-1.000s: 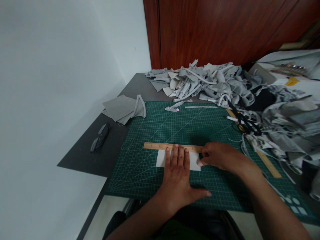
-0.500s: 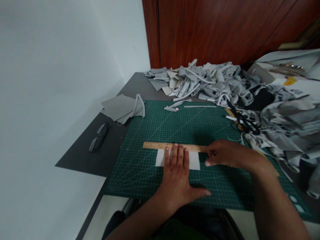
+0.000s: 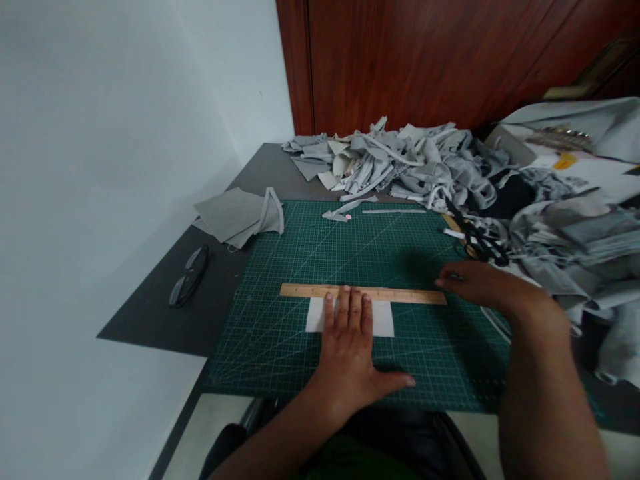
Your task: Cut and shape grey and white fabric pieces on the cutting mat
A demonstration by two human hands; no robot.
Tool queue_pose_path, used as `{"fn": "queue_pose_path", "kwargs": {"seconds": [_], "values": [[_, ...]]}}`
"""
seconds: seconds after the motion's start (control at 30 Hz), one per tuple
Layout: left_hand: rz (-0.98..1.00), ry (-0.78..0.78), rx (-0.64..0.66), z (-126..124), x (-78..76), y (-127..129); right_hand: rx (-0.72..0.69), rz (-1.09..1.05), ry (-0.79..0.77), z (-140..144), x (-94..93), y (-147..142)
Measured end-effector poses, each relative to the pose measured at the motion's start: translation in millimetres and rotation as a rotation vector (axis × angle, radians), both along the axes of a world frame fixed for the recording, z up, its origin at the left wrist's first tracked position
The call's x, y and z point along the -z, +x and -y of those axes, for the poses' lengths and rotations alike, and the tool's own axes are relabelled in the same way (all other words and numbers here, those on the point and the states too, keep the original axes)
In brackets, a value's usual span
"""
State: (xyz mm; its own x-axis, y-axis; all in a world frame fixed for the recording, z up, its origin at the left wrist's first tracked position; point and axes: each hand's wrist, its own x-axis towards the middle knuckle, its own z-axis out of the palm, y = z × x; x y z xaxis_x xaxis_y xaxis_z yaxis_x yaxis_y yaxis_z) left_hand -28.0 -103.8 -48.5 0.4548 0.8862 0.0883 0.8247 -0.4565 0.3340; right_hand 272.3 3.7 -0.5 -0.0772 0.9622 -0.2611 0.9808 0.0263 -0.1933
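My left hand lies flat, fingers forward and thumb stretched out to the right. Its fingertips press on a wooden ruler and its fingers cover the middle of a white cloth piece. The ruler runs left to right along the far edge of the cloth. Beyond the ruler's right end, my right hand hovers above the mat, apart from the ruler. Its fingers are bent with a gap to the thumb, and I see nothing in them. Black scissors lie just past it.
A green cutting mat covers much of the dark table. Glasses and grey fabric pieces lie at left. Thin strips rest near the mat's far edge. Scrap heaps fill the back and right, beside a white box.
My right hand has let go of the ruler's right end and moved right and slightly away from me. My left hand still presses the ruler. The view has shifted slightly.
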Motion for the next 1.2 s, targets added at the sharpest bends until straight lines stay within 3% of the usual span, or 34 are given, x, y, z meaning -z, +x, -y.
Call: {"fn": "queue_pose_path", "kwargs": {"seconds": [0.17,0.4,0.63,0.77,0.9,1.1,1.2], "values": [[-0.009,0.008,0.001,0,-0.3,0,0.047,0.049,-0.089,-5,-2.3,-3],[0.005,0.023,-0.006,0,-0.3,1,-0.037,-0.042,-0.157,-2,-5.6,-1],[-0.011,0.003,-0.01,0,1.3,1,-0.052,-0.098,-0.042,5,-9.2,-16],[-0.003,0.018,-0.008,1,3.0,0,-0.18,-0.295,0.089,8,-15.0,-42],[0.006,0.016,-0.002,1,1.9,0,-0.332,-0.541,0.105,12,-16.2,-73],[0.04,-0.005,0.003,1,1.4,1,-0.315,-0.865,0.074,26,-4.9,-121],[0.078,-0.018,0.007,3,4.7,1,-0.43,-1.062,0.118,41,4.0,-142]]}}
